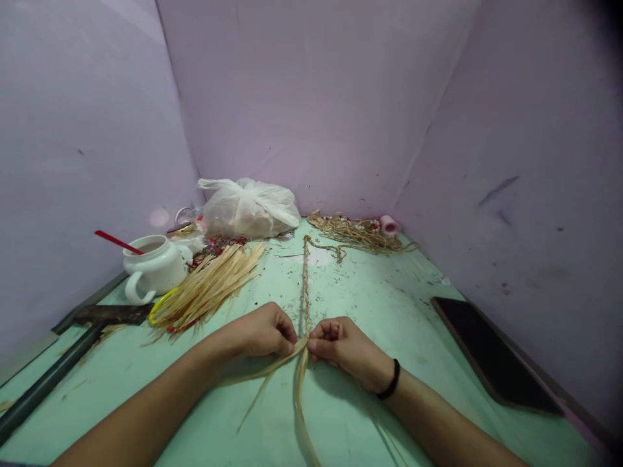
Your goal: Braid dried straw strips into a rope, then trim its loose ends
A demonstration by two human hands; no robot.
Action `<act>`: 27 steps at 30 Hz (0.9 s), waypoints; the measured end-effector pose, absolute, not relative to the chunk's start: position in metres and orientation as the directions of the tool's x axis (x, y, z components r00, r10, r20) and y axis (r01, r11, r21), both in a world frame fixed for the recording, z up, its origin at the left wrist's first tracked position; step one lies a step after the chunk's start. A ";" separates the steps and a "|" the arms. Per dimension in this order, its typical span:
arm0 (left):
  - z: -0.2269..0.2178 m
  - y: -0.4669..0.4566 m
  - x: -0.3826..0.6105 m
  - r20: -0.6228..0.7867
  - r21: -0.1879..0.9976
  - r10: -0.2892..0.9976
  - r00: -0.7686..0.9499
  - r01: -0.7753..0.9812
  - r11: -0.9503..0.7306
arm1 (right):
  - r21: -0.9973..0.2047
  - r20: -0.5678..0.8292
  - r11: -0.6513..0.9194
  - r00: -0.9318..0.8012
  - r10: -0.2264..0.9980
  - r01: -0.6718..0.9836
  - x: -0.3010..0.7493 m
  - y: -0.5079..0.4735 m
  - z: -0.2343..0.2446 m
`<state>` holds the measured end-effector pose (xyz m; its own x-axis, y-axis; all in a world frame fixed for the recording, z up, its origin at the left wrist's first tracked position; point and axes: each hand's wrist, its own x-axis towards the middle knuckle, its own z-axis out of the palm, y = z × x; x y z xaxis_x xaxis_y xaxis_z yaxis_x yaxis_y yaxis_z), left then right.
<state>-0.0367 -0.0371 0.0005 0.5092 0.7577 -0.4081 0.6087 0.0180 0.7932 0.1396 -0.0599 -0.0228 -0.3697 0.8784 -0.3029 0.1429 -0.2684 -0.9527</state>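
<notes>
Left hand (270, 332) and right hand (348, 350) each pinch pale strands (298, 386) at the near end of a thin braid (306, 292) centred on a green table (370, 292), where one slackened pinch could loosen the plaiting

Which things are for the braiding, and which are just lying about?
For the braiding:
thin tan braided cord
loose pale fibre strands
yellowish bundle of flat strips, probably
tangled tan cords, perhaps

Probably lying about:
round white pot
slim red stick in it
knotted white plastic bag
flat black rectangular slab
</notes>
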 end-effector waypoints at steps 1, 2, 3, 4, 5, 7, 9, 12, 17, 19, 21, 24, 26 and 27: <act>0.002 -0.038 -0.036 -0.408 0.790 0.756 0.512 0.613 0.011 | -0.953 -0.301 -0.269 -0.371 0.878 0.137 0.140 -0.060 -0.023; 0.003 -0.039 -0.036 -0.415 0.785 0.756 0.506 0.620 0.015 | -0.954 -0.300 -0.269 -0.372 0.879 0.132 0.140 -0.060 -0.023; 0.004 -0.040 -0.035 -0.424 0.782 0.758 0.495 0.623 0.031 | -0.955 -0.298 -0.268 -0.372 0.879 0.129 0.140 -0.060 -0.023; 0.004 -0.041 -0.033 -0.433 0.784 0.760 0.485 0.619 0.051 | -0.954 -0.298 -0.269 -0.371 0.879 0.129 0.140 -0.060 -0.023; 0.005 -0.041 -0.032 -0.439 0.790 0.761 0.478 0.609 0.073 | -0.954 -0.300 -0.271 -0.369 0.880 0.128 0.140 -0.061 -0.023; 0.005 -0.042 -0.028 -0.445 0.807 0.764 0.467 0.579 0.116 | -0.953 -0.302 -0.276 -0.362 0.882 0.124 0.139 -0.061 -0.023; 0.005 -0.042 -0.025 -0.451 0.816 0.769 0.454 0.559 0.149 | -0.952 -0.306 -0.285 -0.353 0.884 0.111 0.139 -0.061 -0.023; 0.002 -0.040 -0.022 -0.467 0.818 0.766 0.442 0.545 0.184 | -0.950 -0.311 -0.294 -0.341 0.887 0.101 0.139 -0.062 -0.023; -0.004 -0.038 -0.021 -0.500 0.823 0.742 0.446 0.512 0.246 | -0.947 -0.320 -0.310 -0.332 0.887 0.085 0.139 -0.062 -0.022; -0.005 -0.037 -0.022 -0.516 0.819 0.735 0.440 0.504 0.273 | -0.948 -0.316 -0.308 -0.339 0.886 0.077 0.139 -0.062 -0.022; -0.004 -0.035 -0.021 -0.536 0.807 0.733 0.419 0.511 0.298 | -0.950 -0.311 -0.305 -0.342 0.887 0.075 0.139 -0.062 -0.022; -0.001 -0.035 -0.017 -0.600 0.758 0.719 0.350 0.535 0.373 | -0.954 -0.295 -0.294 -0.331 0.897 0.055 0.138 -0.062 -0.022; 0.001 -0.037 -0.014 -0.626 0.751 0.705 0.332 0.500 0.432 | -0.957 -0.282 -0.288 -0.322 0.904 0.028 0.137 -0.062 -0.022; 0.002 -0.038 -0.013 -0.626 0.763 0.700 0.343 0.458 0.457 | -0.957 -0.281 -0.291 -0.322 0.904 0.018 0.137 -0.062 -0.022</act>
